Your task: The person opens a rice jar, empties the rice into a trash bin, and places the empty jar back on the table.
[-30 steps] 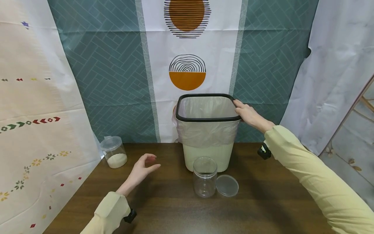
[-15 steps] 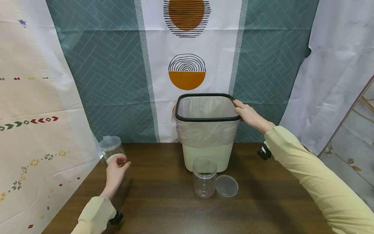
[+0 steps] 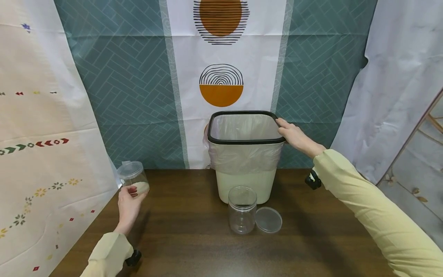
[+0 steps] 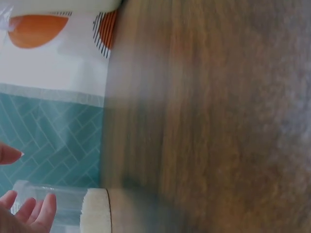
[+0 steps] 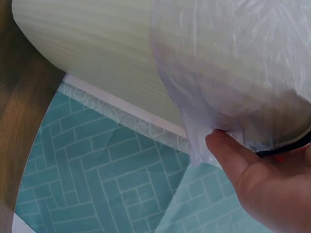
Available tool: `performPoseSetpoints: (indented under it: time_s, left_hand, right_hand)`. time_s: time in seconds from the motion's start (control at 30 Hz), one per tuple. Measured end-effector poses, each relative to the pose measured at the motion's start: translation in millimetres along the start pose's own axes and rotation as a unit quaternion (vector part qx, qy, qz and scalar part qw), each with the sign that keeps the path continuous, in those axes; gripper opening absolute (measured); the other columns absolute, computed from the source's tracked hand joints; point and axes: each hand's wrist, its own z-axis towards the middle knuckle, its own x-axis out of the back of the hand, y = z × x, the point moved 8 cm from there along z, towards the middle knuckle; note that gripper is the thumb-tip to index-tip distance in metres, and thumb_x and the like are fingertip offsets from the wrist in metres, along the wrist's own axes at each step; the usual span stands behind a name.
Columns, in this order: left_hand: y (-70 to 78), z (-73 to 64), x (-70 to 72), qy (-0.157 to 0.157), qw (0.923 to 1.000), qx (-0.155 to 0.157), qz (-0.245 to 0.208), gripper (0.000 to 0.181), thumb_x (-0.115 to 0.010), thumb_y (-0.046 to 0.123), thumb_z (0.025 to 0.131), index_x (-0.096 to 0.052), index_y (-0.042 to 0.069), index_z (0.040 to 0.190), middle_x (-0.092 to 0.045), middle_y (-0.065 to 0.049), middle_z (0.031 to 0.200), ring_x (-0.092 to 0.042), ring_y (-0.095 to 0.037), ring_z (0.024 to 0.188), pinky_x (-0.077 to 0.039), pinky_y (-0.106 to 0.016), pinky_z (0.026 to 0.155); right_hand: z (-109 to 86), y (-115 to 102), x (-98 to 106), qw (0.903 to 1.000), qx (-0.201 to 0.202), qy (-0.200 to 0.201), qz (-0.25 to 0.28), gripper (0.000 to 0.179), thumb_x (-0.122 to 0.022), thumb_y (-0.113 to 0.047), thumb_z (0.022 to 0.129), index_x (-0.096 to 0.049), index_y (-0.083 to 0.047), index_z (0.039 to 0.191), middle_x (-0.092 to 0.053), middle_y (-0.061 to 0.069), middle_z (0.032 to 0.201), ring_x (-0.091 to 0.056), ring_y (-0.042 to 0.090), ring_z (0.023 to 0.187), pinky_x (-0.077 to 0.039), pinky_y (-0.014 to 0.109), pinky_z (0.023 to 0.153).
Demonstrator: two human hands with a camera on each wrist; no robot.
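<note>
In the head view my left hand (image 3: 129, 206) is beside a clear lidded jar (image 3: 131, 171) at the back left, its fingers overlapping the jar's lower part. White grainy stuff (image 4: 95, 213) fills the jar's bottom. The left wrist view has the thumb apart from the loosely bent fingers (image 4: 46, 213); whether they touch the jar I cannot tell. My right hand (image 3: 294, 134) holds the black rim of a pale trash bin (image 3: 245, 184) at its right corner. The thumb (image 5: 228, 150) lies against the outer plastic bag (image 5: 214, 82); other fingers are partly hidden.
An uncovered clear jar (image 3: 242, 219) stands in front of the bin. A round clear lid (image 3: 268, 220) lies to its right on the brown wooden table (image 3: 194, 246). Patterned cloth (image 3: 138, 96) hangs behind the table, with pale curtains on both sides.
My left hand has moved left and slightly back to the jar with white contents. The right hand, bin, open jar and lid have stayed in place.
</note>
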Motion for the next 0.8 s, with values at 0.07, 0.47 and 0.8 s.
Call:
performPoseSetpoints:
  time_s: [0.07, 0.47, 0.8]
  left_hand:
    - [-3.9, 1.6, 0.8, 0.007, 0.9999, 0.009, -0.001, 0.04, -0.064, 0.0, 0.077, -0.041, -0.011, 0.108, -0.043, -0.023, 0.101, -0.047, -0.037, 0.093, -0.034, -0.038, 0.077]
    - [-20.8, 14.6, 1.6, 0.026, 0.9987, 0.039, 0.021, 0.053, -0.07, 0.009, 0.073, -0.034, -0.009, 0.108, -0.033, -0.022, 0.1, -0.034, -0.036, 0.092, -0.028, -0.04, 0.074]
    - [-23.9, 28.9, 3.5, 0.048, 0.9962, 0.055, 0.048, 0.077, -0.075, 0.021, 0.071, -0.02, -0.012, 0.114, -0.019, -0.032, 0.109, -0.02, -0.046, 0.101, -0.02, -0.051, 0.083]
  right_hand:
    - [0.2, 0, 0, 1.0, -0.002, 0.001, 0.001, 0.055, -0.024, -0.015, 0.092, -0.006, 0.003, 0.142, 0.001, 0.018, 0.147, -0.004, 0.033, 0.131, -0.024, 0.049, 0.097]
    - [-1.4, -1, 0, 1.0, -0.004, 0.003, -0.003, 0.055, -0.024, -0.015, 0.092, -0.006, 0.003, 0.142, 0.0, 0.018, 0.147, -0.005, 0.033, 0.131, -0.025, 0.05, 0.096]
    - [-1.2, -1, 0, 0.9998, 0.005, 0.007, -0.016, 0.055, -0.024, -0.015, 0.092, -0.008, 0.004, 0.141, -0.001, 0.018, 0.147, -0.002, 0.032, 0.132, -0.011, 0.047, 0.101]
